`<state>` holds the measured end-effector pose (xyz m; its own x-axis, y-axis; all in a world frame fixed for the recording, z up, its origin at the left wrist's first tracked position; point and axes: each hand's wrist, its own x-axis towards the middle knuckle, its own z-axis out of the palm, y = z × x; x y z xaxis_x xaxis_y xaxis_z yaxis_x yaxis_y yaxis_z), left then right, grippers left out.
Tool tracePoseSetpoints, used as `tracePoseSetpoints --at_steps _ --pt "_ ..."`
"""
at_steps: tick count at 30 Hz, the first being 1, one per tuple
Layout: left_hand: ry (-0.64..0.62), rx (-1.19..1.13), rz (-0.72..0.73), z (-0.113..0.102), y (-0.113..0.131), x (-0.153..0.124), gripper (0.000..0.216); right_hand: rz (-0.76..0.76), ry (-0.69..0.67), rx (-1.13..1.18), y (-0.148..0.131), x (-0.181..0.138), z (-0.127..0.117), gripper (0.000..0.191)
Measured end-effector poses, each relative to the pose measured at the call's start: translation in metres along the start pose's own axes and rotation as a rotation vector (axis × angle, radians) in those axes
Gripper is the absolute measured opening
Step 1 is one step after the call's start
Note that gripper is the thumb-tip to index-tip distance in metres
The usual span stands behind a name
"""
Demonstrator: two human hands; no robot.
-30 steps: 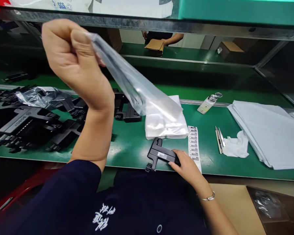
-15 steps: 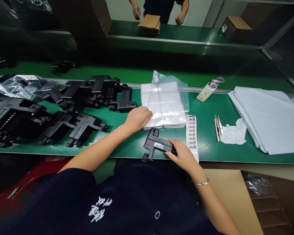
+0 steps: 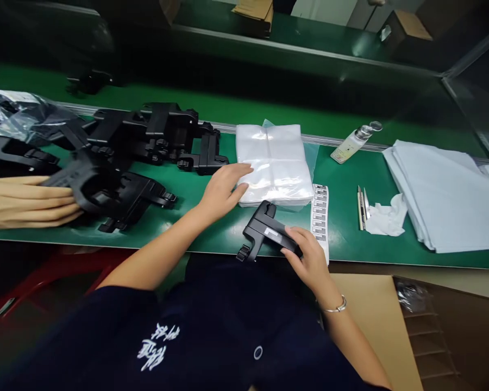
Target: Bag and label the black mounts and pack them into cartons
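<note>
My right hand (image 3: 310, 259) grips one end of a black plastic bracket (image 3: 264, 231), which has a small white label on its face and a clip at its lower left. Fingers spread, my left hand (image 3: 224, 190) rests at the left edge of a stack of clear plastic bags (image 3: 273, 163). A strip of printed labels (image 3: 320, 217) lies beside the bags, partly behind my right hand. At the far left another person's hand (image 3: 32, 203) holds a blurred black bracket (image 3: 90, 182) over the other parts.
Several black brackets (image 3: 171, 130) crowd the left of the green table, with a bagged part (image 3: 18, 117) behind. A pump bottle (image 3: 352, 144), a craft knife (image 3: 361, 209), tweezers, a crumpled tissue (image 3: 387, 215) and folded white sheets (image 3: 452, 195) lie rightward. An open carton (image 3: 370, 315) stands below.
Another person's hand has come in from the left with a black bracket. My left hand's fingers have spread, and a loose clear bag over the stack now lies lower. The view has shifted.
</note>
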<state>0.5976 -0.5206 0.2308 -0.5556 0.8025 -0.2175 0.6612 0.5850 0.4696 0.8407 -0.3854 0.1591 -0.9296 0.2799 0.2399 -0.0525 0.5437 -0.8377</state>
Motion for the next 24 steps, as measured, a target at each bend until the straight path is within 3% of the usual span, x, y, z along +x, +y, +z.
tracePoseSetpoints --at_steps 4,8,10,15,19,24 --pt "-0.188 -0.535 -0.011 0.008 0.018 -0.033 0.073 -0.092 0.11 -0.085 -0.012 0.009 -0.013 0.056" --pt "-0.184 -0.659 -0.007 0.006 0.025 -0.04 0.076 -0.196 0.083 -0.197 -0.024 0.019 -0.021 0.051" --pt "-0.195 -0.612 0.004 -0.002 0.02 -0.032 0.07 -0.183 0.05 -0.213 -0.028 0.02 -0.025 0.044" --pt "0.009 -0.149 0.072 -0.012 0.001 0.005 0.044 -0.014 0.089 -0.242 -0.028 0.017 -0.037 0.037" --pt "-0.231 0.172 0.319 0.005 -0.006 0.024 0.039 0.031 0.14 -0.249 -0.027 0.019 -0.046 0.038" --pt "-0.321 0.335 0.341 0.022 -0.011 0.024 0.05 0.092 0.172 -0.229 -0.028 0.018 -0.051 0.031"
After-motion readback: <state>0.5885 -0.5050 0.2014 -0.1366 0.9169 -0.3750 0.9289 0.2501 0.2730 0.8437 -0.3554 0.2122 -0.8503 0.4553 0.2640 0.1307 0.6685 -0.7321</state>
